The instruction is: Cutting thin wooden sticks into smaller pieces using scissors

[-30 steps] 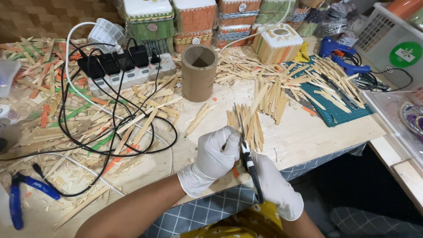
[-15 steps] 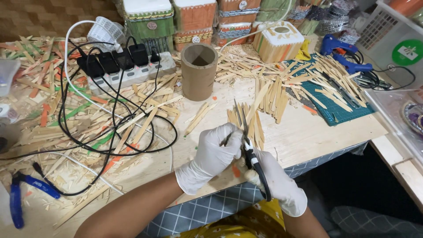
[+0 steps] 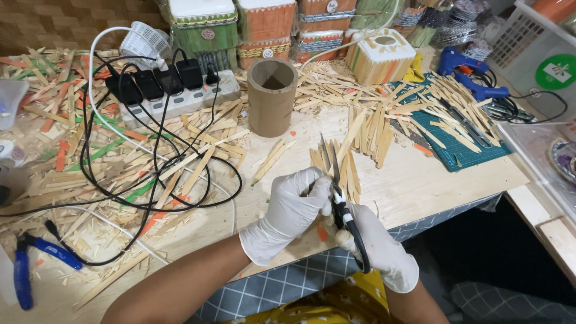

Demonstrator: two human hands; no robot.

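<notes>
Both my hands wear white gloves near the table's front edge. My right hand (image 3: pixel 378 249) grips black-handled scissors (image 3: pixel 342 204) with the blades open and pointing up and away. My left hand (image 3: pixel 291 210) pinches a thin wooden stick close to the blades; the stick is mostly hidden by my fingers. Just beyond the blades lies a small bundle of cut wooden sticks (image 3: pixel 351 165). A brown cardboard tube (image 3: pixel 272 96) stands upright further back.
Loose wooden sticks and shavings (image 3: pixel 150 156) litter the wooden table. A white power strip (image 3: pixel 174 96) with black plugs and tangled cables sits left. Blue pliers (image 3: pixel 27 267) lie front left. A green cutting mat (image 3: pixel 462 150), blue glue gun (image 3: pixel 465 69) and small stick house (image 3: pixel 378 54) are right.
My hands and the scissors have stayed near the front edge, shifting only slightly. The left hand's fingers have moved closer to the blades.
</notes>
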